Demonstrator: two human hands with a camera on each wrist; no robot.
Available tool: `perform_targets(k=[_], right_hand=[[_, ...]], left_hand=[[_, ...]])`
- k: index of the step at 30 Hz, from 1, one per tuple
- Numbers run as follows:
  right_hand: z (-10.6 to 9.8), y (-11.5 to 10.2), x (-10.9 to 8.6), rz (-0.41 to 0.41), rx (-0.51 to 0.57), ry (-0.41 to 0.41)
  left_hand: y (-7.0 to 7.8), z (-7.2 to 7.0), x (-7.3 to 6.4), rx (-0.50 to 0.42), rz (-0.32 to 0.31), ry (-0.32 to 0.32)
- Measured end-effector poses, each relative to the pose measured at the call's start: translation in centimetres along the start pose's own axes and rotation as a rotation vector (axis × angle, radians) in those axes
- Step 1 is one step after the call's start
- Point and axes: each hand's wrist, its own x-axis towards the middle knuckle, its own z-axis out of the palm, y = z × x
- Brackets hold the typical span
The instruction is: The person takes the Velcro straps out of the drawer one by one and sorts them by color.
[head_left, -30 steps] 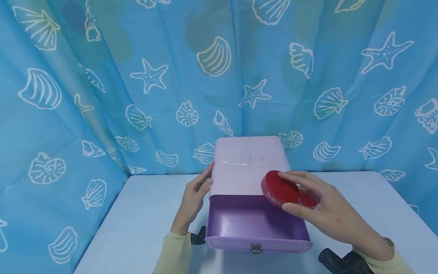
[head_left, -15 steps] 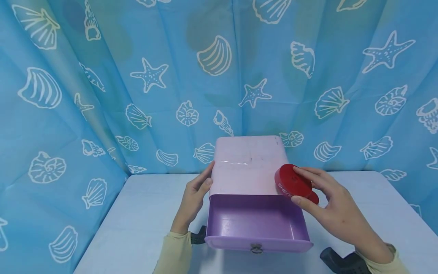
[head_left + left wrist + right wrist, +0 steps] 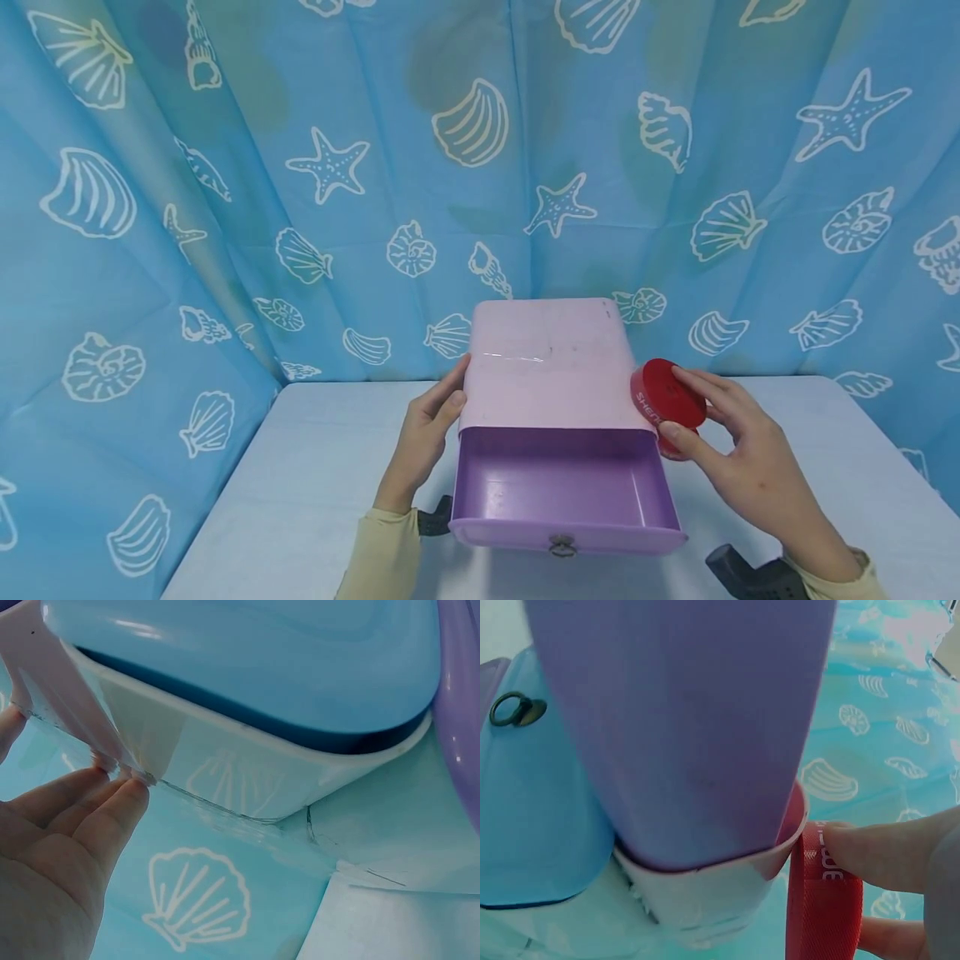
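Note:
A pale pink drawer cabinet (image 3: pixel 547 375) has its purple top drawer (image 3: pixel 525 533) pulled out; nothing shows inside. My left hand (image 3: pixel 423 442) rests against the cabinet's left side; in the left wrist view its straight fingertips touch the lower edge of the wall. Thumb and fingers of my right hand (image 3: pixel 750 475) pinch a round red roll (image 3: pixel 670 392) with white letters around its rim. It is held at the cabinet's right front edge. A smaller red part (image 3: pixel 672 450) shows beneath it. The right wrist view gives the rim (image 3: pixel 817 907) a woven look.
A blue drawer (image 3: pixel 547 787) with a ring pull (image 3: pixel 510 712) sits below the purple one. The cabinet stands on a white table (image 3: pixel 352 442). A blue shell-print curtain (image 3: pixel 360 208) hangs behind and to the left. Each wrist wears a black mount (image 3: pixel 757 575).
My right hand has moved the red roll rightward, from above the open drawer to the cabinet's right edge. The left hand, cabinet and drawer have stayed put.

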Motion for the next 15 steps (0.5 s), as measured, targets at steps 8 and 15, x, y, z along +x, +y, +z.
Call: perform_targets(k=[8, 15], right_hand=[[0.3, 1.3, -0.3, 0.056, -0.015, 0.043], [0.6, 2.4, -0.5, 0.099, -0.056, 0.052]], left_hand=[[0.1, 0.0, -0.1, 0.009, 0.002, 0.000], [0.1, -0.1, -0.1, 0.012, 0.007, -0.004]])
